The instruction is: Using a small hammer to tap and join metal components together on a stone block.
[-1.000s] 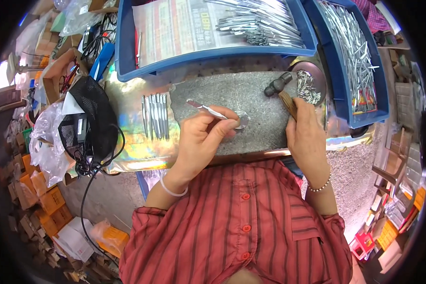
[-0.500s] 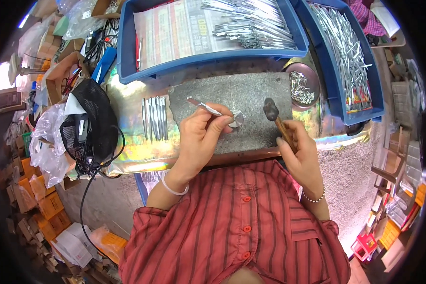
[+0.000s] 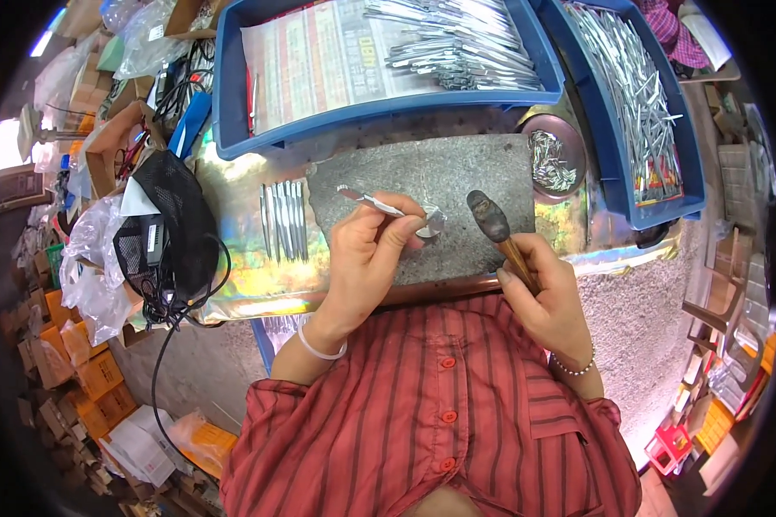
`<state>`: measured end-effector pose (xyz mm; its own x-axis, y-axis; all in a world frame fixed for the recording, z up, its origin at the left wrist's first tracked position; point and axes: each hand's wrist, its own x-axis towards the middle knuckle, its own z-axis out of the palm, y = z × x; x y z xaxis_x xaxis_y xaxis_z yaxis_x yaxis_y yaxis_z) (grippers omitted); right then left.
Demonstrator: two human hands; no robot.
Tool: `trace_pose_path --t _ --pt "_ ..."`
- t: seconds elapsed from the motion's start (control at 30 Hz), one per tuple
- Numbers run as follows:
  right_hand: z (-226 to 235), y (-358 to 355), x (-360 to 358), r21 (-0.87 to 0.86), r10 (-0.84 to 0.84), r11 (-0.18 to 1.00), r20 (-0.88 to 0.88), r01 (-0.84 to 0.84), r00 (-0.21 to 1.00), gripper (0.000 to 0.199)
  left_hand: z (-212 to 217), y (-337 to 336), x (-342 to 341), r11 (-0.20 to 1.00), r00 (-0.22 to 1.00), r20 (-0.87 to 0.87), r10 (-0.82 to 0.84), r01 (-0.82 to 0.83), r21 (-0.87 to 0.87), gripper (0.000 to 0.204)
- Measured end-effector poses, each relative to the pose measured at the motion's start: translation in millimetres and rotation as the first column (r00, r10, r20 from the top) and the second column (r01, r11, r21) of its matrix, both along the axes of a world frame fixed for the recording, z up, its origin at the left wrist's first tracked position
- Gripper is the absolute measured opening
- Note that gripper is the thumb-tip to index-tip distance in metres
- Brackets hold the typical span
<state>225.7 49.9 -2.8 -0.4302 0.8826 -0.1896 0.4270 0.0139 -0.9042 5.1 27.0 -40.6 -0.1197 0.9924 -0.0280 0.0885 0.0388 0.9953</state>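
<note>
My left hand (image 3: 360, 258) pinches a slim silver metal piece (image 3: 364, 198) between thumb and fingers, tilted, one end sticking out to the upper left. The other end points at a small shiny round spot (image 3: 434, 222) on a grey slab (image 3: 483, 159); whether they touch cannot be made out. In my right hand (image 3: 547, 293) is a hammer (image 3: 490, 215), fingers wrapped round its wooden handle. Its dark, worn head hangs over the slab, right of the shiny spot. Left of the slab, several similar metal pieces (image 3: 284, 220) lie side by side in a row.
Beyond the slab stands a blue tray (image 3: 319, 119) with paper and many metal pieces. A second blue tray (image 3: 610, 185) of them is at the right. Beside the slab sits a round dish (image 3: 578, 142) of small metal parts. A black mesh bag (image 3: 177, 224) with cables lies left.
The hammer has swung in my right hand: its head is turned, looks larger and sits slightly lower and further left. My left hand keeps its pinch, almost unmoved.
</note>
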Motion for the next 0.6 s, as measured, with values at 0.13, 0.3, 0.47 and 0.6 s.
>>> trace_pose_path --t 0.13,0.3,0.47,0.6 --pt "2.4 1.4 -0.9 0.012 -0.023 1.0 -0.012 0.023 1.0 0.024 0.7 0.3 -0.4 1.0 1.0 0.003 -0.026 0.026 -0.001 0.008" --pt "2.6 1.6 -2.2 -0.013 -0.007 1.0 -0.005 0.007 1.0 0.024 2.1 -1.2 0.3 0.999 1.0 0.023 -0.005 0.006 -0.035 0.008" --pt "3.7 0.8 -4.9 0.005 0.0 1.0 -0.008 0.0 1.0 0.024 0.8 -2.3 -1.3 1.0 1.0 0.025 -0.005 0.006 -0.028 0.007" --pt "1.7 0.4 -4.5 0.023 0.014 1.0 -0.027 -0.013 1.0 0.024 0.6 -3.3 -0.7 1.0 1.0 0.014 -0.012 0.012 -0.02 0.007"
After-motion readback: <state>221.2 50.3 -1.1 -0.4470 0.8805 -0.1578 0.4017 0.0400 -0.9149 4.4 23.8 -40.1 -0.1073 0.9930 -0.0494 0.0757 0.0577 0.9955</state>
